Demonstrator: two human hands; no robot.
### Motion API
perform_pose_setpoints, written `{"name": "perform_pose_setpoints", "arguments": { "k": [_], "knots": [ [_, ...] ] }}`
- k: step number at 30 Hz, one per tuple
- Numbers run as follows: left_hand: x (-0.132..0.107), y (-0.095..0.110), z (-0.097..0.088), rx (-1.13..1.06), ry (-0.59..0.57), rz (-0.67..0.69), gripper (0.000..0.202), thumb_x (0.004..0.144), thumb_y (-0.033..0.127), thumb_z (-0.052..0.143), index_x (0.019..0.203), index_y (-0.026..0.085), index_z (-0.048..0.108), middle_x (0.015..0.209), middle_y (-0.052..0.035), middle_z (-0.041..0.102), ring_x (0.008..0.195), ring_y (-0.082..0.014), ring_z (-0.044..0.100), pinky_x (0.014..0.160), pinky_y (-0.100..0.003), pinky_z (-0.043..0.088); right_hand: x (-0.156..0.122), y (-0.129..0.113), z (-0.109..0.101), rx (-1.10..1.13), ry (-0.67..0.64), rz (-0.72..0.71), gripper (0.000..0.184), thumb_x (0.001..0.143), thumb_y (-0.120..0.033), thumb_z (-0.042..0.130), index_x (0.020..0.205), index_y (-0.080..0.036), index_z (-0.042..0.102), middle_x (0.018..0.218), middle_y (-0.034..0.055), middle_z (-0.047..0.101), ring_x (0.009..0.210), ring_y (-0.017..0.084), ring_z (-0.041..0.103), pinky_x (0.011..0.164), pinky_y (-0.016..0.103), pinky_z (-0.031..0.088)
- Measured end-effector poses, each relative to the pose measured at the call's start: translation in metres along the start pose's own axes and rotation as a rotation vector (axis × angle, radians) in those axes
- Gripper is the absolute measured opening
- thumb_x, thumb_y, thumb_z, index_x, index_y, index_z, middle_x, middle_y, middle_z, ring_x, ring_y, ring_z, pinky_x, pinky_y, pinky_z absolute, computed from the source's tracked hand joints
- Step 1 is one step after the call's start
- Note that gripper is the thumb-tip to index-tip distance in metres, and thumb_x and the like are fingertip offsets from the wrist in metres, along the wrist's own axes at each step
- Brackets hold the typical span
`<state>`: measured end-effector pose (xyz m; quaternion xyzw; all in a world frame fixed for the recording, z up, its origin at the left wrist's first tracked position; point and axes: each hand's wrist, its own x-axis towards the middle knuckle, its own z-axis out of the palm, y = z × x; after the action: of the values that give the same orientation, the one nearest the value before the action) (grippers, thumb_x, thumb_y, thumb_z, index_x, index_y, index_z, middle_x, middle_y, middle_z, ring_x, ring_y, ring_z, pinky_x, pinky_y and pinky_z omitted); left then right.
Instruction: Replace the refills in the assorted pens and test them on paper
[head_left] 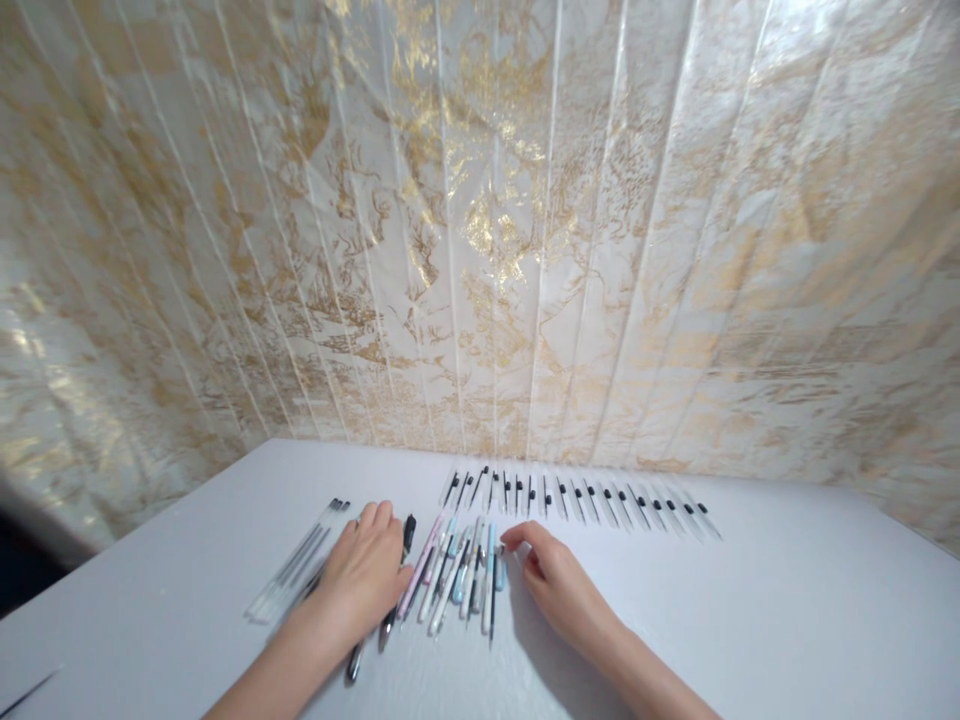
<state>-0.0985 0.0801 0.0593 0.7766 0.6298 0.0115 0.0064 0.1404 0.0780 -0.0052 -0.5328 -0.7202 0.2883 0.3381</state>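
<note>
My left hand (364, 577) lies palm down on the white table (787, 620), fingers flat and together, covering part of some dark pens (396, 605). Just right of it a bunch of pastel pens (457, 575), pink, blue and white, lies in a loose fan. My right hand (559, 585) rests beside that bunch, its fingers curled, with the fingertips touching a light blue pen (499, 575) at the bunch's right edge. Whether it grips that pen I cannot tell. Further back, a long row of clear pen caps with black tips (592, 500) is laid out side by side.
A few clear pen barrels (296, 572) lie at the left of my left hand. A marbled white and gold wall (480, 230) rises directly behind the table. The table's left edge (150, 530) drops off to a dark gap.
</note>
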Motion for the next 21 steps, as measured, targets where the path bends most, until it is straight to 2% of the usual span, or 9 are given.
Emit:
{"name": "perform_pose_setpoints", "arguments": {
  "k": [5,9,11,14,16,17,19,21],
  "knots": [
    [-0.002,0.005,0.006,0.075,-0.011,-0.019,0.03,0.076,0.007,0.045,0.091,0.003,0.07,0.108,-0.025,0.062,0.11,-0.0398,0.053,0.091,-0.05,0.042,0.0,0.004,0.002,0.063,-0.005,0.016,0.047,0.067,0.007,0.039,0.097,-0.019,0.063,0.096,0.0046,0.069,0.089,0.018,0.062,0.083,0.027,0.042],
    [-0.003,-0.01,-0.002,0.053,0.05,-0.082,0.029,0.082,0.01,0.039,0.085,0.007,0.068,0.102,-0.0235,0.062,0.106,-0.038,0.055,0.089,-0.05,0.042,0.004,0.004,-0.005,0.142,0.004,0.049,0.045,0.067,0.006,0.039,0.097,-0.017,0.063,0.094,0.0057,0.068,0.079,0.016,0.058,0.077,0.027,0.041],
    [-0.008,-0.013,-0.008,-0.005,0.086,-0.106,0.031,0.088,0.015,0.033,0.086,0.011,0.063,0.099,-0.0195,0.063,0.099,-0.0323,0.058,0.087,-0.045,0.044,0.006,-0.002,-0.012,0.195,0.009,0.061,0.04,0.07,0.003,0.041,0.099,-0.016,0.061,0.094,0.0065,0.066,0.075,0.015,0.055,0.074,0.027,0.042],
    [-0.021,0.005,-0.011,-0.162,0.102,-0.065,0.033,0.096,0.023,0.023,0.091,0.019,0.055,0.091,-0.0072,0.065,0.082,-0.0192,0.064,0.077,-0.03,0.048,0.005,-0.022,-0.021,0.296,-0.053,0.066,0.024,0.086,-0.017,0.044,0.106,-0.017,0.057,0.079,0.0019,0.057,0.061,0.013,0.047,0.057,0.024,0.041],
    [-0.032,0.031,-0.005,-0.349,0.082,0.018,0.027,0.097,0.026,0.026,0.092,0.022,0.052,0.085,-0.0022,0.066,0.076,-0.0167,0.065,0.072,-0.027,0.049,0.0,-0.038,-0.024,0.449,-0.187,0.059,0.027,0.091,-0.039,0.046,0.106,-0.018,0.056,0.064,-0.0045,0.046,0.052,0.011,0.038,0.047,0.021,0.035],
    [-0.037,0.044,0.0,-0.437,0.051,0.077,0.023,0.095,0.025,0.029,0.093,0.022,0.052,0.086,-0.0027,0.067,0.076,-0.0177,0.066,0.07,-0.028,0.049,-0.003,-0.046,-0.024,0.538,-0.256,0.06,0.033,0.089,-0.049,0.05,0.102,-0.019,0.056,0.059,-0.0071,0.04,0.05,0.01,0.034,0.044,0.02,0.031],
    [-0.044,0.062,0.012,-0.477,0.014,0.202,0.02,0.09,0.021,0.036,0.096,0.02,0.055,0.095,-0.0058,0.069,0.083,-0.0194,0.067,0.073,-0.03,0.051,-0.011,-0.054,-0.025,0.688,-0.332,0.086,0.044,0.08,-0.063,0.06,0.086,-0.019,0.055,0.054,-0.0101,0.032,0.046,0.007,0.026,0.041,0.018,0.023],
    [-0.048,0.059,0.026,-0.403,0.09,0.254,0.024,0.09,0.027,0.04,0.1,0.019,0.06,0.106,-0.0096,0.07,0.097,-0.0227,0.066,0.085,-0.035,0.051,-0.02,-0.053,-0.03,0.733,-0.296,0.151,0.053,0.071,-0.07,0.064,0.077,-0.019,0.053,0.052,-0.0113,0.03,0.044,0.005,0.02,0.039,0.018,0.015]
  ]
}}
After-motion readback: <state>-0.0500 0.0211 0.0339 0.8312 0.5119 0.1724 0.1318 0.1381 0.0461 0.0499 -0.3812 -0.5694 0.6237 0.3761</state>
